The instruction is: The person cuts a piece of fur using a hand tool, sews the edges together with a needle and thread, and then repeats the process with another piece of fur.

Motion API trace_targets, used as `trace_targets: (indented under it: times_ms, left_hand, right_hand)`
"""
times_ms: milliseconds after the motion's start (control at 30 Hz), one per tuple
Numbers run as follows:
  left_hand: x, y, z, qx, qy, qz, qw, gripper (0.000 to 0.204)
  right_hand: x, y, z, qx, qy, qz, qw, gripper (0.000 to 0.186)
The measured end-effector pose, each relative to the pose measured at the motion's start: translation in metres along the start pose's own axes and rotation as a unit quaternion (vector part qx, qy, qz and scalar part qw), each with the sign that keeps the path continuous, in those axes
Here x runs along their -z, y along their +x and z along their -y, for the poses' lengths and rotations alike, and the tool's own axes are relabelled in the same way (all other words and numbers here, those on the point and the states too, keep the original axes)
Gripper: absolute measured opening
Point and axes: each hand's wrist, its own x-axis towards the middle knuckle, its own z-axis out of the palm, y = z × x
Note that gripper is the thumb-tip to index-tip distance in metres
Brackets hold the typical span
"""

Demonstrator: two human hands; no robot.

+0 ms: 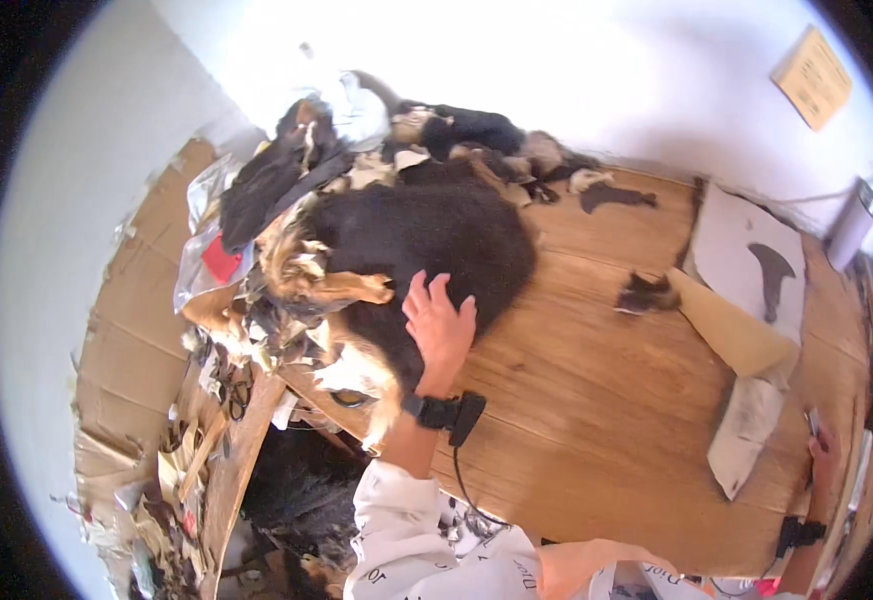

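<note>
My left hand (pixel 440 325) lies with its fingers spread on a large black fur pelt (pixel 426 235), near the pelt's right edge. Tan and cream fur and legs show along the pelt's left side, and part of it hangs over the table's front edge. At the far right, my right hand (pixel 824 462) is closed round a small metallic tool (pixel 812 424) with a pale tip. Its exact kind is too small to make out. Both wrists wear black straps, and a cable runs from the left one.
The wooden table (pixel 586 420) carries fur scraps (pixel 496 130) along the wall. Paper patterns (pixel 746 430), a dark curved piece (pixel 772 280) and a small fur piece (pixel 646 293) lie to the right. A metal flask (pixel 853 225) stands at the back right; cardboard (pixel 131 340) and scraps line the left.
</note>
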Motion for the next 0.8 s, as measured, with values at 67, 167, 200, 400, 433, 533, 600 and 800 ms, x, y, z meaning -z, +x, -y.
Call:
trace_targets:
  times_ms: [67, 167, 200, 400, 433, 533, 600, 800]
  left_hand:
    - [0.02, 0.005, 0.031, 0.0, 0.003, -0.025, 1.0, 0.047]
    - [0.031, 0.025, 0.101, -0.029, 0.042, -0.168, 0.984, 0.053]
    - [0.036, 0.037, 0.121, -0.041, 0.047, -0.214, 0.975, 0.055]
    - [0.083, 0.116, 0.19, 0.132, 0.087, -0.259, 0.953, 0.058]
    - [0.087, 0.124, 0.204, 0.187, 0.101, -0.259, 0.942, 0.06]
    - [0.094, 0.141, 0.248, 0.216, -0.102, -0.138, 0.961, 0.066]
    - [0.097, 0.144, 0.242, 0.188, -0.096, -0.096, 0.973, 0.054]
    - [0.137, 0.123, 0.175, 0.13, -0.63, 0.113, 0.758, 0.03]
  right_hand:
    - [0.0, 0.0, -0.002, -0.051, 0.073, -0.008, 0.996, 0.035]
    - [0.004, 0.009, -0.014, -0.046, -0.033, 0.059, 0.997, 0.039]
    - [0.007, 0.011, 0.0, -0.046, -0.035, 0.061, 0.996, 0.039]
    - [0.0, 0.011, -0.005, -0.013, -0.317, -0.056, 0.947, 0.032]
    - [-0.006, 0.009, 0.057, 0.056, -0.278, -0.031, 0.958, 0.031]
    - [-0.021, 0.002, 0.143, 0.072, -0.235, 0.021, 0.969, 0.029]
    - [-0.03, -0.007, 0.18, 0.017, -0.227, 0.05, 0.973, 0.028]
    - [-0.037, -0.032, 0.277, 0.11, -0.158, 0.024, 0.981, 0.02]
